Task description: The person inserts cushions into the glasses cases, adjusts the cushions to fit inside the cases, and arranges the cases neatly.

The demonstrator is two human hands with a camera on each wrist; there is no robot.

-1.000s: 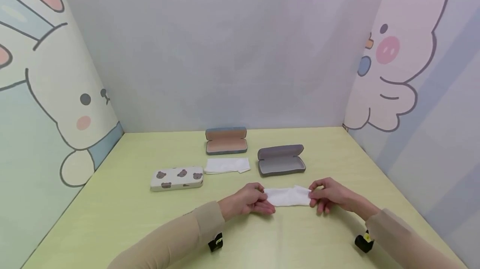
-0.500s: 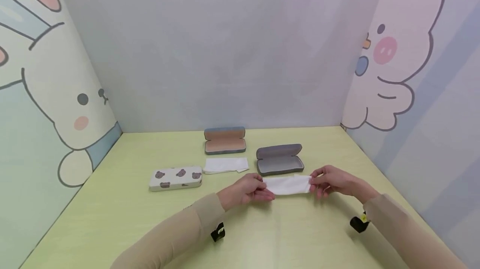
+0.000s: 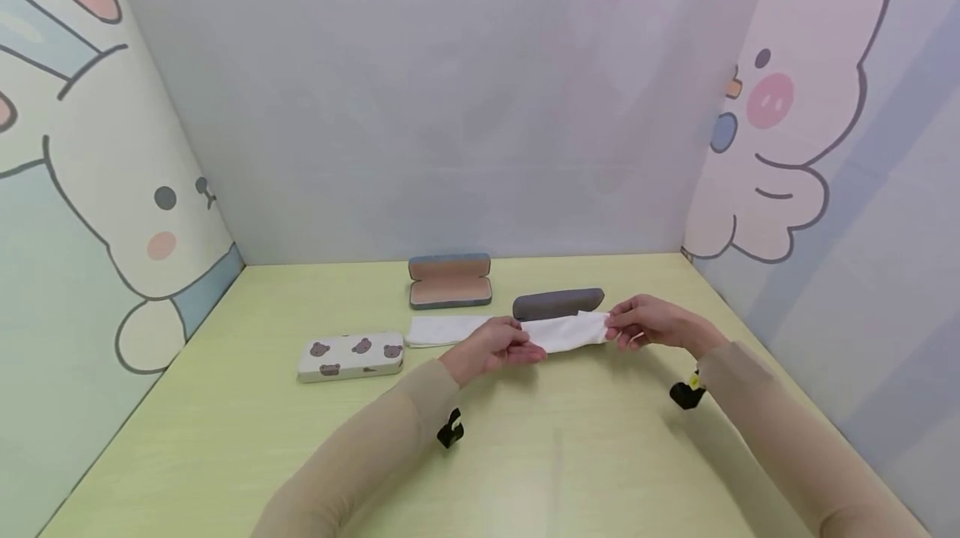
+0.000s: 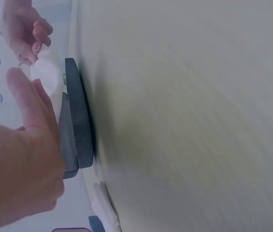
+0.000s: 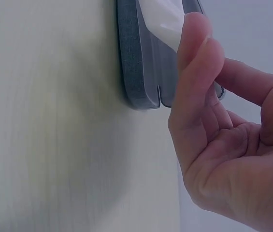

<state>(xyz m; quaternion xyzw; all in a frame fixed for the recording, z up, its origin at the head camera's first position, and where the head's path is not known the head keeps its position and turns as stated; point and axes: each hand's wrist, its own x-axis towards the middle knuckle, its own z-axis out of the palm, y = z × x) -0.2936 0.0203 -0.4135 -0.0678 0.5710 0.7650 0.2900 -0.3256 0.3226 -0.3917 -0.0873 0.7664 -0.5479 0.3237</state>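
Observation:
A folded white cloth (image 3: pixel 564 333) is stretched between both hands, held up off the table. My left hand (image 3: pixel 495 348) pinches its left end, and my right hand (image 3: pixel 654 323) pinches the right end between thumb and fingers. Right behind the cloth stands a dark grey glasses case (image 3: pixel 558 303) with its lid up; in the head view the cloth hides its lower half. The right wrist view shows the cloth close over the case's grey interior (image 5: pixel 158 67). Part of the case's outer side (image 4: pixel 80 116) also shows in the left wrist view.
A second white folded cloth (image 3: pixel 442 330) lies left of my left hand, partly covered by it. Behind that is an open blue case with a tan lining (image 3: pixel 450 291). A shut white case with bear prints (image 3: pixel 351 357) lies farther left. Printed walls enclose the yellow table (image 3: pixel 225 438).
Both hands have lifted the white cloth and carried it away from me. It has moved from in front of the dark grey case to over its lower half.

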